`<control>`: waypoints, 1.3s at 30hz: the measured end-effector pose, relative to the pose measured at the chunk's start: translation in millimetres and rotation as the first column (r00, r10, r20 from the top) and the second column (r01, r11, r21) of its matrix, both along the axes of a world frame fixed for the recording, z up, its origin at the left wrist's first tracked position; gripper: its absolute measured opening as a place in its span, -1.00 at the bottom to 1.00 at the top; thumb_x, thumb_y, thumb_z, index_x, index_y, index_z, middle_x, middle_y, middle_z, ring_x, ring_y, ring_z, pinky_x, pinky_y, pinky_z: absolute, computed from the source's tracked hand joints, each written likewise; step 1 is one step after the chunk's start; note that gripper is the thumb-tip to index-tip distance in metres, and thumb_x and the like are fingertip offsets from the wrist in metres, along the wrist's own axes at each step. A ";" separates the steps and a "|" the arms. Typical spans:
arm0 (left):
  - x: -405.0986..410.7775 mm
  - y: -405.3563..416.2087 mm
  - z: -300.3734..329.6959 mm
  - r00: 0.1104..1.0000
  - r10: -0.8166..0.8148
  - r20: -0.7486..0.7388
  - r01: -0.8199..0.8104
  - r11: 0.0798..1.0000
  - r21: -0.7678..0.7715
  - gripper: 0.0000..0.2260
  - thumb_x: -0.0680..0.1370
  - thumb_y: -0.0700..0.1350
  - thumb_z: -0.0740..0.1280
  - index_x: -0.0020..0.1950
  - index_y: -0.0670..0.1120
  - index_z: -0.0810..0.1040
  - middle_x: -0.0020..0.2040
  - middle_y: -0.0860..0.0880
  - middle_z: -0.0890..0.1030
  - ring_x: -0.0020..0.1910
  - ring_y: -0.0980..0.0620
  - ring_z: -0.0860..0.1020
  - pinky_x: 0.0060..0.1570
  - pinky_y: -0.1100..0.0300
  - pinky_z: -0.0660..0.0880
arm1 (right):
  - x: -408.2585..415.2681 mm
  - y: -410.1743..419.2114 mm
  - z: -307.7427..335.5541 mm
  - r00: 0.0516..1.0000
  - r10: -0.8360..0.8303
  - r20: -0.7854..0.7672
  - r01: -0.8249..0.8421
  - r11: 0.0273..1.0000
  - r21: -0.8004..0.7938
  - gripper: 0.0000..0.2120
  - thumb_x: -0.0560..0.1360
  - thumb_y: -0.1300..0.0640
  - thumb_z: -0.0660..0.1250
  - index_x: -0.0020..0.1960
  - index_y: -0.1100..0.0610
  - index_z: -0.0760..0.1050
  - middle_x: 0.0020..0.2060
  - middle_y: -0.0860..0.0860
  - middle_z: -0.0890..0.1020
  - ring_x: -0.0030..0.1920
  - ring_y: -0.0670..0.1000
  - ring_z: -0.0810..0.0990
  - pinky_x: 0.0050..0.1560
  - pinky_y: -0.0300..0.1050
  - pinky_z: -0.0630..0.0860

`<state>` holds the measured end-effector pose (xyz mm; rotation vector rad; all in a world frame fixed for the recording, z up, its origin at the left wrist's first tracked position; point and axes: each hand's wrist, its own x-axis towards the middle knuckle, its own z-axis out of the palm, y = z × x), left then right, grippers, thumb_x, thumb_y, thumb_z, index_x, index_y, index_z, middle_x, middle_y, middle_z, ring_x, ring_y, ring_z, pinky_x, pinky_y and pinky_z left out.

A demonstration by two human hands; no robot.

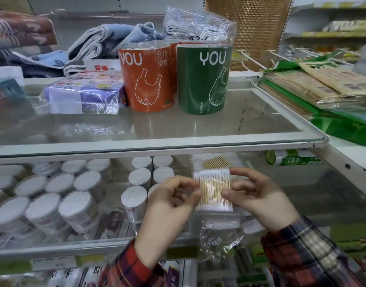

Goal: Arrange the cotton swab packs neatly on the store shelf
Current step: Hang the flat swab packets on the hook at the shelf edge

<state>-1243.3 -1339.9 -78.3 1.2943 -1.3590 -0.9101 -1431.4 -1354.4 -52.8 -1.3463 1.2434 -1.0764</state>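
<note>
A flat clear pack of wooden-stick cotton swabs point(214, 190) is held over the lower shelf. My left hand point(169, 206) pinches its left edge and my right hand point(258, 195) pinches its right edge, and an empty stretch of clear plastic hangs below the swabs. Another flat swab pack point(216, 162) lies behind it on the shelf. Round tubs of cotton swabs point(60, 206) stand in rows on the left of this shelf. A smaller group of round tubs point(140, 179) stands just left of my hands.
The glass upper shelf point(157, 139) juts out right above my hands. On it stand an orange roll point(147, 77), a green roll point(202, 79) and a purple wrapped pack point(82, 94). Flat green and brown packets point(314, 88) lie at the right. A green-labelled roll point(291, 159) lies on the lower shelf's right.
</note>
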 end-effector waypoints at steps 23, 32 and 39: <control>0.2 -1.3 6.5 0.932 -0.211 -0.296 0.254 0.961 0.113 -0.79 0.60 -0.14 0.27 0.12 -0.16 0.64 0.00 -0.15 0.70 0.03 -0.13 0.66 0.15 -0.18 0.48 | 44.2 19.8 -4.6 0.897 -0.199 -0.394 0.010 0.901 -0.434 -0.64 0.32 0.14 0.52 0.11 -0.04 0.62 -0.10 -0.16 0.58 -0.25 -0.22 0.63 -0.18 -0.33 0.61; 16.7 -9.2 8.5 0.866 -0.271 -0.420 0.339 0.936 0.097 -0.75 0.56 -0.20 0.25 0.22 -0.17 0.53 0.06 -0.13 0.69 0.04 -0.06 0.66 -0.05 0.25 0.59 | 7.0 -7.1 10.5 0.989 -0.147 -0.030 0.139 0.972 -0.192 -0.79 0.37 0.20 0.48 -0.05 -0.03 0.61 -0.14 -0.06 0.70 -0.11 -0.10 0.66 -0.13 -0.29 0.57; 14.3 -9.3 4.4 0.865 -0.282 -0.415 0.353 0.930 0.104 -0.74 0.61 -0.21 0.20 0.27 -0.18 0.52 0.12 -0.14 0.67 0.13 -0.13 0.62 0.08 0.16 0.58 | 14.4 -0.3 -10.2 0.991 0.070 0.113 -0.082 0.992 0.099 -0.65 0.37 0.26 0.44 0.12 0.09 0.50 -0.14 0.02 0.72 -0.11 0.04 0.70 -0.13 -0.15 0.62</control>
